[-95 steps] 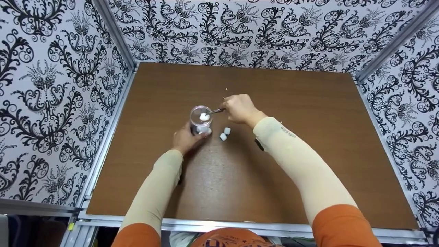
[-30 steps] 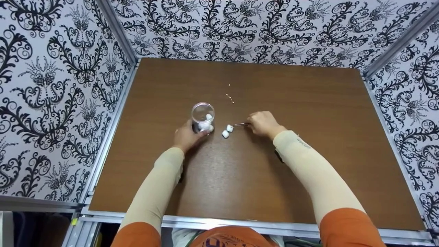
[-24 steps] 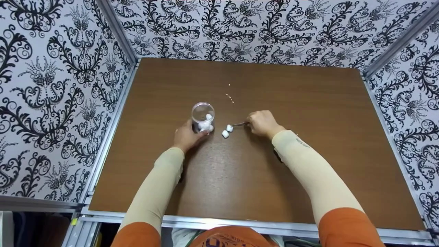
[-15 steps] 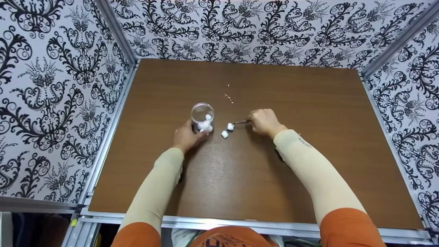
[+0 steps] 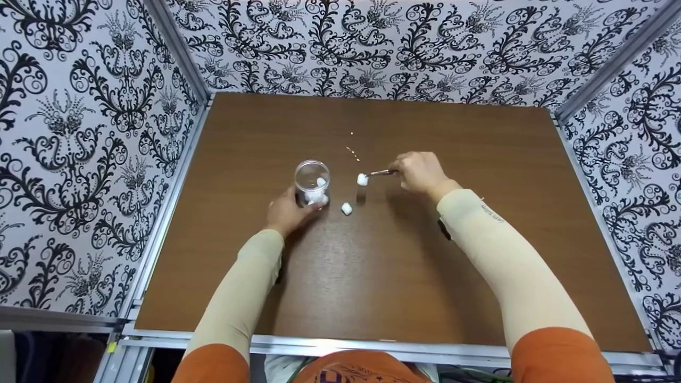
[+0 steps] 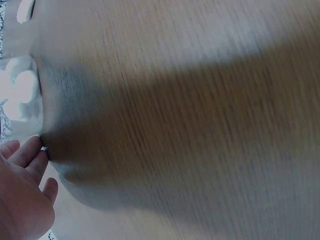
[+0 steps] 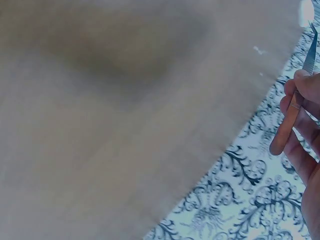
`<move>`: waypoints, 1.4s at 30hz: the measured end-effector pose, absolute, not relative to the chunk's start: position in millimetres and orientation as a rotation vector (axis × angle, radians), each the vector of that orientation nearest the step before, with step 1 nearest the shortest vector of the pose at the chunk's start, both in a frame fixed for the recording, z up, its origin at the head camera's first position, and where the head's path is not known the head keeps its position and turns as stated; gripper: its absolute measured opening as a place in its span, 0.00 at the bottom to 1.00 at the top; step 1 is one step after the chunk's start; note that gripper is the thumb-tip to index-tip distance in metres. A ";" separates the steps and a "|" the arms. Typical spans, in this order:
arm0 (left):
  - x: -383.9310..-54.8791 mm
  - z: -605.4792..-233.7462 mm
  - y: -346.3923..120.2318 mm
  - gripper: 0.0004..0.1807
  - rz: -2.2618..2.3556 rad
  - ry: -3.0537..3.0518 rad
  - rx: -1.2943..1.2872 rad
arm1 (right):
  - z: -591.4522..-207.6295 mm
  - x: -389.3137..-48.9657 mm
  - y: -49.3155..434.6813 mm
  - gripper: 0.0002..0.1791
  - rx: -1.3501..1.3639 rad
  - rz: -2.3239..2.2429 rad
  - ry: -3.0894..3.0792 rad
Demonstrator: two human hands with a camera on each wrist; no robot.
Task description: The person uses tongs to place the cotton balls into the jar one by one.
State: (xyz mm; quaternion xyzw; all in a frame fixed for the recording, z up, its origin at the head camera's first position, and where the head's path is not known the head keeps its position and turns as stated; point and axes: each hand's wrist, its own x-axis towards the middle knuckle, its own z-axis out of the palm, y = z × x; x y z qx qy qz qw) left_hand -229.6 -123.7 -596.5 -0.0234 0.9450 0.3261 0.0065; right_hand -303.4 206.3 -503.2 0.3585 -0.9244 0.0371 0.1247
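Note:
My left hand [image 5: 287,214] grips the lower part of a clear jar [image 5: 312,173], thumb in front. Several white, marshmallow-like pieces [image 6: 24,87] lie in the jar, whose open mouth faces up. Between finger and thumb, my right hand [image 5: 423,171] pinches tweezers [image 7: 310,55] with a bent tip. The tips hold one white piece [image 5: 362,180] above the table, right of the jar and apart from it. Another white piece [image 5: 346,208] lies on the table, just right of my left thumb.
Small pale specks [image 5: 353,154] run in a line on the brown table [image 5: 479,239] beyond the held piece. Patterned walls [image 5: 372,48] stand at the back and both sides. A metal rail [image 5: 330,347] edges the table's front.
The tweezers have come down from over the jar to the two pieces on the table, taken hold of the farther one and lifted it. My left hand and the jar have stayed put.

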 end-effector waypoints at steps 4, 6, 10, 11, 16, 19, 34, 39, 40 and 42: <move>-230.4 -598.6 -124.5 0.48 1.001 2.960 -0.079 | -491.3 -308.3 198.5 0.11 1.048 0.120 -2.661; -230.4 -599.3 -125.1 0.48 0.996 2.959 -0.080 | -486.0 -310.2 192.5 0.11 1.058 0.124 -2.645; -229.6 -600.1 -126.7 0.49 0.988 2.953 -0.089 | -475.3 -311.8 177.1 0.12 1.091 0.155 -2.615; -229.4 -600.4 -127.2 0.50 0.989 2.949 -0.088 | -472.6 -311.7 172.8 0.12 1.099 0.166 -2.608; -228.8 -600.8 -129.1 0.51 0.976 2.950 -0.092 | -462.6 -311.5 149.3 0.12 1.114 0.202 -2.583; -228.9 -600.7 -129.3 0.51 0.979 2.954 -0.092 | -461.6 -311.2 135.3 0.13 1.123 0.202 -2.583; -230.5 -597.9 -123.2 0.50 0.960 2.972 -0.069 | -478.9 -306.3 110.0 0.14 1.204 0.150 -2.598; -230.1 -596.5 -122.4 0.50 0.948 2.974 -0.070 | -481.5 -305.8 111.0 0.15 1.219 0.144 -2.598; -229.9 -596.4 -122.4 0.50 0.949 2.973 -0.075 | -482.0 -305.8 111.0 0.15 1.224 0.146 -2.594; -229.7 -596.6 -122.5 0.50 0.948 2.971 -0.081 | -483.0 -306.0 111.2 0.14 1.231 0.152 -2.591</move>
